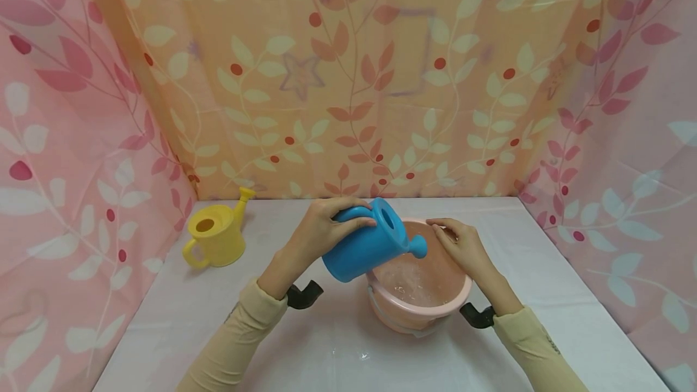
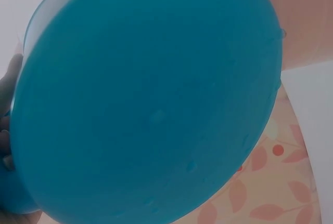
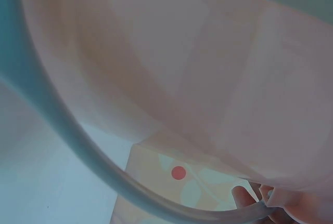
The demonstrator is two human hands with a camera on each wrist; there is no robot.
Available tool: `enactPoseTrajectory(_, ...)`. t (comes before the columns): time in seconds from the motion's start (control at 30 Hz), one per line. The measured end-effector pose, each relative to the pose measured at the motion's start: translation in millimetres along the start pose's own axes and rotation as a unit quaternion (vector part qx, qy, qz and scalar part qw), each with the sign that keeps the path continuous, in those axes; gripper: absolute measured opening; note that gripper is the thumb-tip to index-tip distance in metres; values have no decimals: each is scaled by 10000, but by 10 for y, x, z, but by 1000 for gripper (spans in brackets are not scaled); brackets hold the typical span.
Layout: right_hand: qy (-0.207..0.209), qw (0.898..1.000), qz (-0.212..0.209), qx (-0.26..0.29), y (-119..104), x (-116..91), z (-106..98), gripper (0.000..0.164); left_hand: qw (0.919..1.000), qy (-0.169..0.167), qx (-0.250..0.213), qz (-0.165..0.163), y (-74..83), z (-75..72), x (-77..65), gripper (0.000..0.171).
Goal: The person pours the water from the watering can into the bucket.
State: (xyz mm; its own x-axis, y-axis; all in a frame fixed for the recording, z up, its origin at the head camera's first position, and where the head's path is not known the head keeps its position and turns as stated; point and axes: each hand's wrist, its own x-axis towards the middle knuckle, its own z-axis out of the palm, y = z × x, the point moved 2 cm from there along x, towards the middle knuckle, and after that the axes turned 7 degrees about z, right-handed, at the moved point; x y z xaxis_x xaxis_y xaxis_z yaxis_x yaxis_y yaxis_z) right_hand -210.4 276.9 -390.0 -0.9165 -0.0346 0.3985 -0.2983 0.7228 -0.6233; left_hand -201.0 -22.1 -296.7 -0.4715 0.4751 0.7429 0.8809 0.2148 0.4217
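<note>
My left hand point(image 1: 316, 231) grips a blue watering can point(image 1: 356, 253) by its handle, tilted to the right. Its round spout head hangs over the pink bucket point(image 1: 389, 313), where the water point(image 1: 411, 288) looks stirred up. Filling the left wrist view is the can's blue base point(image 2: 151, 99), with drops on it. At the bucket's far right rim, my right hand point(image 1: 465, 250) holds the edge. The right wrist view shows the bucket's outer wall point(image 3: 182, 68) and its lowered pale handle point(image 3: 117, 177), with fingertips point(image 3: 242, 197) partly hidden behind the wall.
A yellow watering can point(image 1: 223, 241) stands at the back left of the white-covered table point(image 1: 305, 349). Wet spots point(image 1: 363, 356) lie in front of the bucket. Leaf-patterned curtains point(image 1: 348, 77) enclose the back and both sides. A black mount point(image 1: 305, 295) sticks out at each wrist.
</note>
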Motion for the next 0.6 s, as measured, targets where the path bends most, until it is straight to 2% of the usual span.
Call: enactPoseTrajectory(0.6,64,10000,-40,-61,0,2,-1,20,9999,-102,2,-65,12,6,20,35)
